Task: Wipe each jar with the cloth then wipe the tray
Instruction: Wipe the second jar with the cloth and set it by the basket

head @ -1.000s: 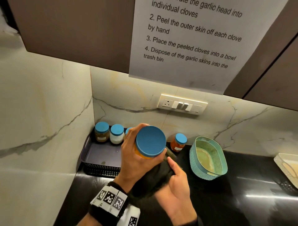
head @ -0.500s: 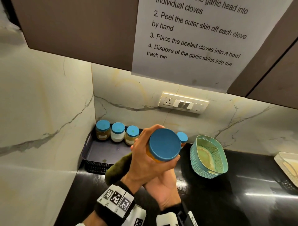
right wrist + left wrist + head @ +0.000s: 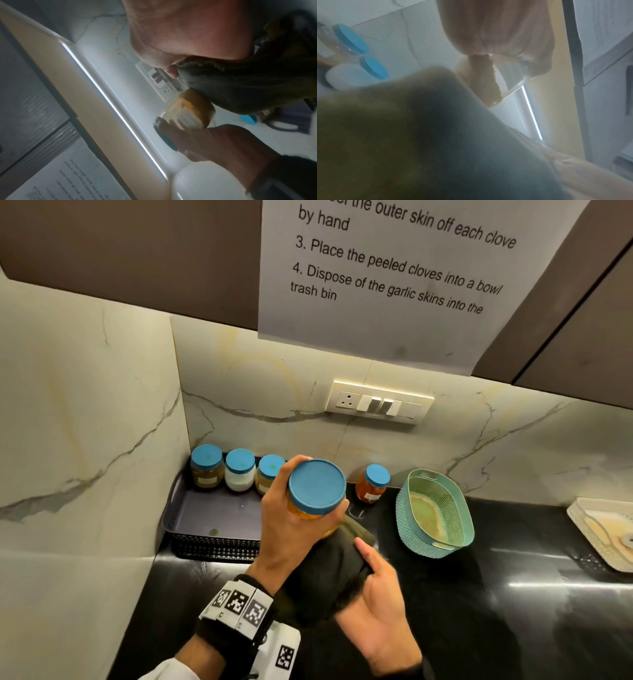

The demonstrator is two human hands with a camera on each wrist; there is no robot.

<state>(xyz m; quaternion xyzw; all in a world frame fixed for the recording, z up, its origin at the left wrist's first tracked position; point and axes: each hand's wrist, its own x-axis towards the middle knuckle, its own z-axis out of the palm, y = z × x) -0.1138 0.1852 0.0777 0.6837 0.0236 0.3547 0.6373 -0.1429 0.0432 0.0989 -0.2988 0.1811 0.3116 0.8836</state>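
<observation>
My left hand (image 3: 291, 525) grips a blue-lidded jar of orange-yellow paste (image 3: 317, 487) by its upper part, above the black counter. The same jar (image 3: 190, 108) shows in the right wrist view with the cloth against its base. My right hand (image 3: 376, 587) holds a dark olive cloth (image 3: 329, 570) bunched up under and around the jar's lower part, thumb on top. The cloth (image 3: 402, 135) fills most of the left wrist view. A dark purple tray (image 3: 212, 515) sits in the corner with three blue-lidded jars (image 3: 239, 470) along its back. One red-filled jar (image 3: 372, 484) stands on the counter right of the tray.
A teal perforated basket (image 3: 435, 515) stands on the counter to the right. A white tray (image 3: 603, 529) sits at the far right edge. Marble walls close the corner on the left and behind; a switch plate (image 3: 378, 402) and a paper sheet (image 3: 394, 268) hang above.
The jar has shifted left and the red jar behind it is uncovered. My right hand has come out from under the left hand to the right, with the cloth now bunched below the jar.
</observation>
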